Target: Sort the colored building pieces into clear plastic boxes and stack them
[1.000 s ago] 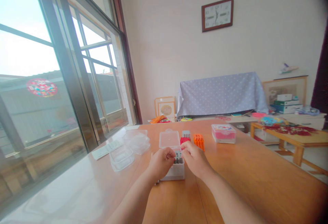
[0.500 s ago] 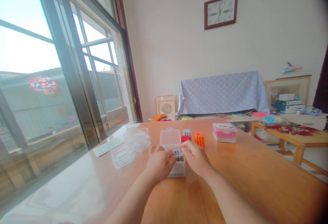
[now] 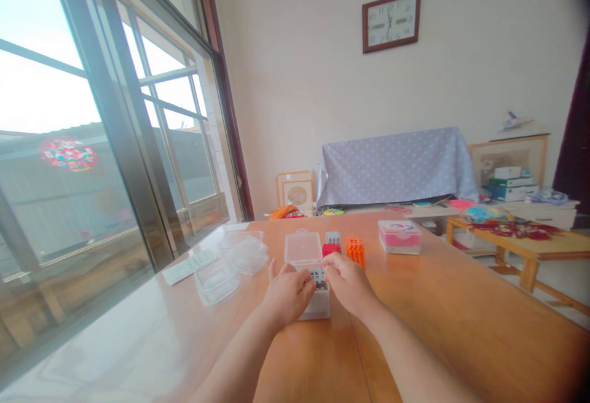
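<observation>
A small clear plastic box point(image 3: 317, 308) stands on the wooden table point(image 3: 461, 323) with its lid point(image 3: 303, 247) flipped up at the back. Grey blocks point(image 3: 319, 277) sit inside it. My left hand point(image 3: 286, 292) rests against the box's left side, fingers curled onto the blocks. My right hand point(image 3: 348, 280) is on the right side, fingertips pinched on the blocks. Just behind the box stand a red block point(image 3: 330, 249), a grey block point(image 3: 333, 238) and an orange block point(image 3: 356, 250).
Several clear containers and lids point(image 3: 233, 262) lie to the left, with a flat white strip point(image 3: 188, 265) near the window. A pink box with a lid point(image 3: 399, 236) stands at the back right. A low wooden side table point(image 3: 520, 243) holds clutter on the right.
Both hands have stayed at the box, with the left fingers pressing further onto the grey blocks. The view has shifted slightly.
</observation>
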`<state>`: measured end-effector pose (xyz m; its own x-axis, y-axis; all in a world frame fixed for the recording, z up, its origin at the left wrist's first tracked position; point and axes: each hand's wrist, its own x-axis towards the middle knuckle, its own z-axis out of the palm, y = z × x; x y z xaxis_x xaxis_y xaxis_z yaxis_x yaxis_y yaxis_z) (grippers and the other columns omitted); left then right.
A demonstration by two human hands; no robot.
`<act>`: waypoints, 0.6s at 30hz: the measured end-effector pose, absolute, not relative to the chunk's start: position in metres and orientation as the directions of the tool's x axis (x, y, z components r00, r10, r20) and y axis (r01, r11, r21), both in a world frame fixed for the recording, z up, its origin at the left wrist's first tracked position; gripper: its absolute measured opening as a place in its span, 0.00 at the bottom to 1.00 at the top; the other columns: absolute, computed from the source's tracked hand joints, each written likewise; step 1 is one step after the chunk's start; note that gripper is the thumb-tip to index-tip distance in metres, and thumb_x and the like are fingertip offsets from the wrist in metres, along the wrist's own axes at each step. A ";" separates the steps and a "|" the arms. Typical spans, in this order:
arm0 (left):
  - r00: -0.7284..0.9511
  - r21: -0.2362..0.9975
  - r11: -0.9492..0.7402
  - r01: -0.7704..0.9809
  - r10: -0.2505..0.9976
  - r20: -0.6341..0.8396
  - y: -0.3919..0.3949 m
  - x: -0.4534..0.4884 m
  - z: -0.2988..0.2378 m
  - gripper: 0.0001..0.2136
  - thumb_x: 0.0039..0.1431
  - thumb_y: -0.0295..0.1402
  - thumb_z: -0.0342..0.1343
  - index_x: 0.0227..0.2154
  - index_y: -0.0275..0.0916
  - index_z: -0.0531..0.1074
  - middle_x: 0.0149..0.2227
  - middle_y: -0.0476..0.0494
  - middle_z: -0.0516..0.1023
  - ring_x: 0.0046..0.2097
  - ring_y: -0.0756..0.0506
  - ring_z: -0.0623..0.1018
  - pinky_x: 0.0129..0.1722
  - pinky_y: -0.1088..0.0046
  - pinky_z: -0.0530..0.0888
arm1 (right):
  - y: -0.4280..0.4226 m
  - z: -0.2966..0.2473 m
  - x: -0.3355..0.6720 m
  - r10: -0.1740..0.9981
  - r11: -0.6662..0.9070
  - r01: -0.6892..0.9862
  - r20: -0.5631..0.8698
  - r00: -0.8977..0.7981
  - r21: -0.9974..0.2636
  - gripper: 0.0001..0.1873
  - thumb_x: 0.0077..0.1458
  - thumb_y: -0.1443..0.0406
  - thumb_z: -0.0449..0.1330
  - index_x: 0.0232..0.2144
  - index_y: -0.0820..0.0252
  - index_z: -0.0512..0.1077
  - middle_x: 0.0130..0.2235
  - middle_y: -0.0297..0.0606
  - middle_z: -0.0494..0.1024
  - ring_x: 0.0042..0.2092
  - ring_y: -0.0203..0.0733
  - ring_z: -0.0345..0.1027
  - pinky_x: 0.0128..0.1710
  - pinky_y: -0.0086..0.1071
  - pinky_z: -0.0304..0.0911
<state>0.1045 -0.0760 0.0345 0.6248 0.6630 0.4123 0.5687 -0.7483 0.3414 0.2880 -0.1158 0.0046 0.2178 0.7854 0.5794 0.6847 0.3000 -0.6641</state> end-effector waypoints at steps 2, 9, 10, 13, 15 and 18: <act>0.626 0.353 -0.747 0.563 0.665 0.408 -0.073 0.104 0.031 0.11 0.64 0.38 0.50 0.27 0.45 0.72 0.25 0.49 0.74 0.44 0.40 0.72 0.63 0.44 0.35 | -0.115 0.005 0.288 0.785 0.301 0.690 0.581 0.212 -0.658 0.14 0.59 0.62 0.50 0.38 0.54 0.75 0.33 0.36 0.78 0.38 0.43 0.72 0.38 0.32 0.64; 0.589 0.423 -0.740 0.522 0.672 0.449 -0.075 0.102 0.029 0.09 0.62 0.38 0.53 0.28 0.46 0.74 0.27 0.49 0.76 0.44 0.39 0.72 0.63 0.45 0.28 | -0.115 0.006 0.287 0.780 0.298 0.696 0.587 0.217 -0.654 0.13 0.60 0.64 0.51 0.38 0.55 0.75 0.35 0.36 0.79 0.41 0.42 0.72 0.39 0.31 0.63; 0.577 0.441 -0.733 0.519 0.680 0.452 -0.077 0.101 0.031 0.08 0.62 0.38 0.53 0.28 0.46 0.74 0.28 0.49 0.77 0.44 0.39 0.72 0.63 0.45 0.28 | -0.115 0.006 0.287 0.779 0.294 0.694 0.586 0.225 -0.657 0.13 0.60 0.64 0.51 0.38 0.55 0.75 0.36 0.36 0.79 0.41 0.42 0.72 0.39 0.31 0.63; 0.526 0.479 -0.718 0.505 0.696 0.489 -0.079 0.096 0.034 0.07 0.61 0.38 0.55 0.30 0.47 0.75 0.31 0.49 0.79 0.46 0.39 0.73 0.65 0.46 0.29 | -0.114 0.005 0.287 0.777 0.291 0.689 0.584 0.234 -0.663 0.13 0.60 0.64 0.51 0.38 0.55 0.75 0.36 0.36 0.79 0.41 0.42 0.72 0.39 0.30 0.63; 0.467 0.486 -0.712 0.507 0.701 0.539 -0.076 0.089 0.032 0.07 0.61 0.39 0.55 0.31 0.47 0.75 0.34 0.50 0.80 0.46 0.40 0.74 0.66 0.47 0.35 | -0.113 0.005 0.288 0.772 0.295 0.687 0.589 0.238 -0.664 0.13 0.59 0.64 0.51 0.37 0.55 0.76 0.35 0.36 0.79 0.40 0.41 0.72 0.39 0.30 0.63; 0.354 0.503 -0.684 0.528 0.716 0.602 -0.064 0.072 0.021 0.09 0.62 0.42 0.53 0.34 0.46 0.75 0.36 0.48 0.80 0.45 0.40 0.74 0.63 0.51 0.54 | -0.110 0.002 0.289 0.751 0.299 0.678 0.604 0.268 -0.672 0.12 0.59 0.65 0.51 0.36 0.55 0.76 0.34 0.35 0.79 0.39 0.41 0.71 0.38 0.30 0.63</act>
<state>0.0721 -0.0639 0.0207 0.3542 0.7156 0.6021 0.5283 -0.6844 0.5025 0.2892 -0.1104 0.0023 0.2679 0.7506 0.6040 0.6775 0.2989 -0.6720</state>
